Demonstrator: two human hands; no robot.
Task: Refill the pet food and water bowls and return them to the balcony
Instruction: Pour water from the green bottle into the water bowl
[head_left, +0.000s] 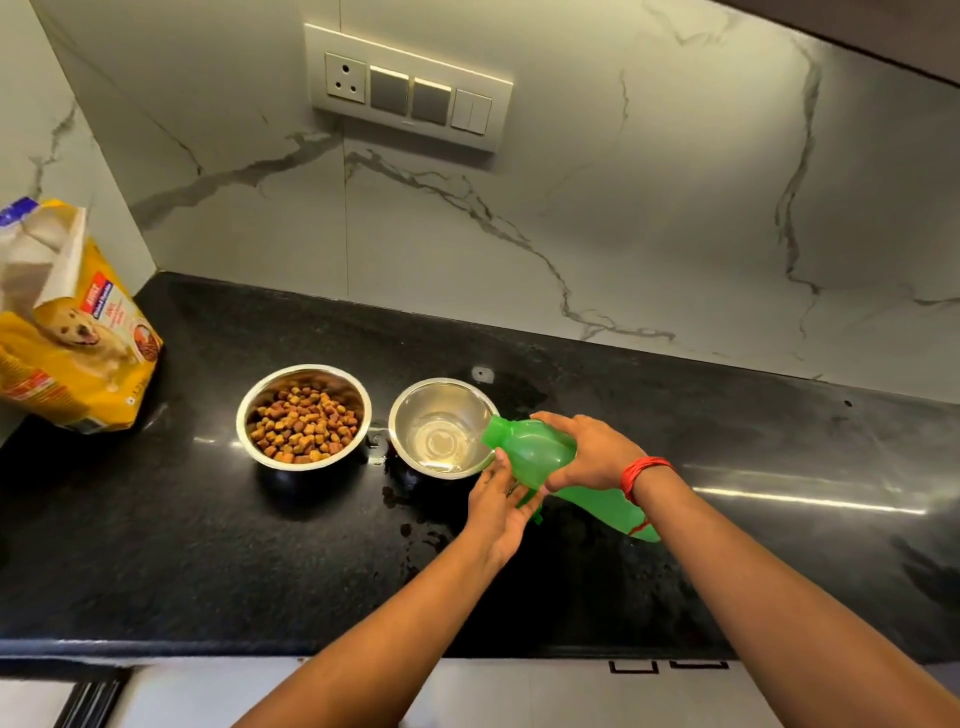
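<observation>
Two steel bowls stand side by side on the black counter (156, 545). The left bowl (304, 417) is full of brown kibble. The right bowl (440, 427) holds a little clear water. A green plastic bottle (540, 453) is tilted over the right bowl's rim, its mouth pointing into the bowl. My right hand (589, 451) grips the bottle from above, a red thread around that wrist. My left hand (500, 508) supports the bottle from below, close to the bowl's near right edge.
An opened yellow pet food bag (72, 332) stands at the counter's far left corner. Water drops lie on the counter in front of the right bowl. A switch panel (410, 88) is on the marble wall. The counter's front edge runs just below my forearms.
</observation>
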